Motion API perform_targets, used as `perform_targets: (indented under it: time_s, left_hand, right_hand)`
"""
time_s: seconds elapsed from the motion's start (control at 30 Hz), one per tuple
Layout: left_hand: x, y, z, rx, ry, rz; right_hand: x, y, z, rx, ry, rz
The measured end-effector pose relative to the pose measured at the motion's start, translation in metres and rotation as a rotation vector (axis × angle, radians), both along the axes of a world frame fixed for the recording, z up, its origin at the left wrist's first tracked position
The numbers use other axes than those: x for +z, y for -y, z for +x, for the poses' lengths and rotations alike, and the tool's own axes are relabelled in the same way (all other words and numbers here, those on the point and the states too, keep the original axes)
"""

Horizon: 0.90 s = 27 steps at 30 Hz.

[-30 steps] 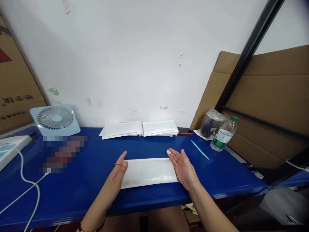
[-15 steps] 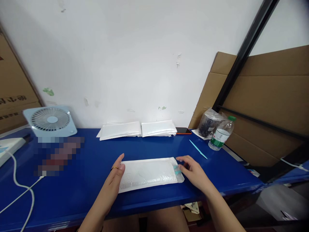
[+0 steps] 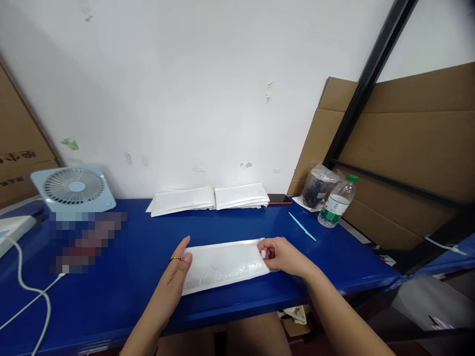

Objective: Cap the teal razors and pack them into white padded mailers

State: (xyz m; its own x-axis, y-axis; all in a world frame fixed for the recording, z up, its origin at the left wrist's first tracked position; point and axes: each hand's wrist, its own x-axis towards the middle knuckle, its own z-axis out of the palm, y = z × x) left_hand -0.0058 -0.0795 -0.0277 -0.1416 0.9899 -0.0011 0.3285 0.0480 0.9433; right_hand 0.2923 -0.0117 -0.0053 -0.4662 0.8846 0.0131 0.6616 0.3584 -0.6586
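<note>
A white rectangular padded envelope (image 3: pixel 224 266) lies on the blue bench (image 3: pixel 122 296), the left hand (image 3: pixel 175 272) open against one end, the right hand (image 3: pixel 285 256) curled over the other; whether it grips, or this end is closed already, I cannot tell, with two white envelope stacks (image 3: pixel 181 200) behind.

No wording can be read with certainty. Far to the left of the left hand (image 3: pixel 178 269), a brown corrugated cardboard box (image 3: pixel 15 126) bears two rows of dark printed characters (image 3: pixel 18 157), blurred and partly cut off by the frame edge. Beyond and to the right of the right hand (image 3: pixel 282 255), a clear plastic bottle with a green cap (image 3: pixel 338 200) wears a white-and-green wraparound label (image 3: pixel 335 207), its small print too fine to make out.
</note>
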Motion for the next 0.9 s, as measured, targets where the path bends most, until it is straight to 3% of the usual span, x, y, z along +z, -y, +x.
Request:
perform_targets:
  time_s: [0.13,0.27,0.57,0.67,0.77,0.9]
  left_hand:
    - [0.000,0.001,0.002,0.044,0.058,-0.001]
    - [0.001,0.002,0.003,0.027,0.020,0.004]
    - [0.001,0.002,0.003,0.030,0.025,0.007]
    - [-0.005,0.001,-0.001,0.011,0.005,0.037]
    - [-0.013,-0.005,-0.005,-0.026,-0.103,0.122]
    - [-0.024,-0.014,-0.005,-0.045,-0.389,0.266]
  right_hand:
    - [0.002,0.001,0.013,-0.033,0.056,0.050]
    - [-0.002,-0.003,0.028,-0.060,0.061,-0.025]
    - [-0.012,-0.001,0.008,0.029,-0.295,-0.148]
    - [-0.009,-0.001,0.017,0.005,-0.273,-0.034]
    - [-0.006,-0.009,0.029,0.023,-0.133,0.136]
    - [-0.007,-0.023,0.030,0.189,-0.097,0.144]
